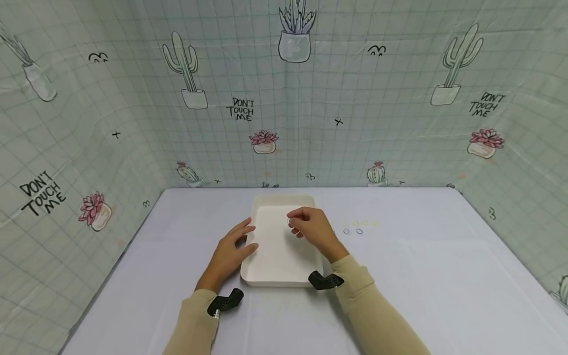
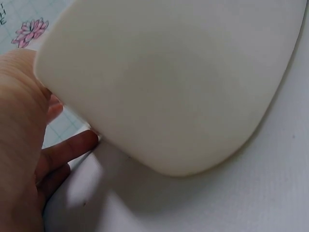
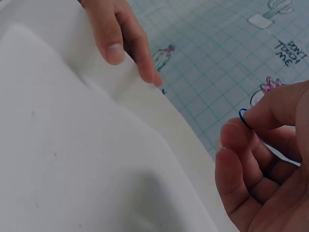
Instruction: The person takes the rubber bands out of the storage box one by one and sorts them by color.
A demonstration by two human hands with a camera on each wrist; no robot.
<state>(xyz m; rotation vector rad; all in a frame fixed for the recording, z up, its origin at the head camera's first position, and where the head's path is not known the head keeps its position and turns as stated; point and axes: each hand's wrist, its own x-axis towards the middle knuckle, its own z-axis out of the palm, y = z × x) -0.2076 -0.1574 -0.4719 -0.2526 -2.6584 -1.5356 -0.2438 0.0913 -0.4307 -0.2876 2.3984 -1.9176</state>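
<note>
A shallow white rectangular tray [image 1: 271, 266] lies on the table. My left hand [image 1: 230, 254] rests at its left side, fingers fairly straight, with the thumb and a fingertip over the rim. In the left wrist view, fingers [image 2: 72, 147] touch the tray's outer wall. Above the tray's right half, my right hand [image 1: 312, 228] pinches a small thin blue ring [image 3: 243, 116] between thumb and forefinger. Its other fingers are curled toward the palm in the right wrist view.
On the white table [image 1: 412, 276], right of the tray, lie blue rings [image 1: 359, 231] and a row of several pale yellow rings [image 1: 366, 223]. A grid-patterned cloth [image 1: 337, 88] with cactus drawings hangs behind and at both sides.
</note>
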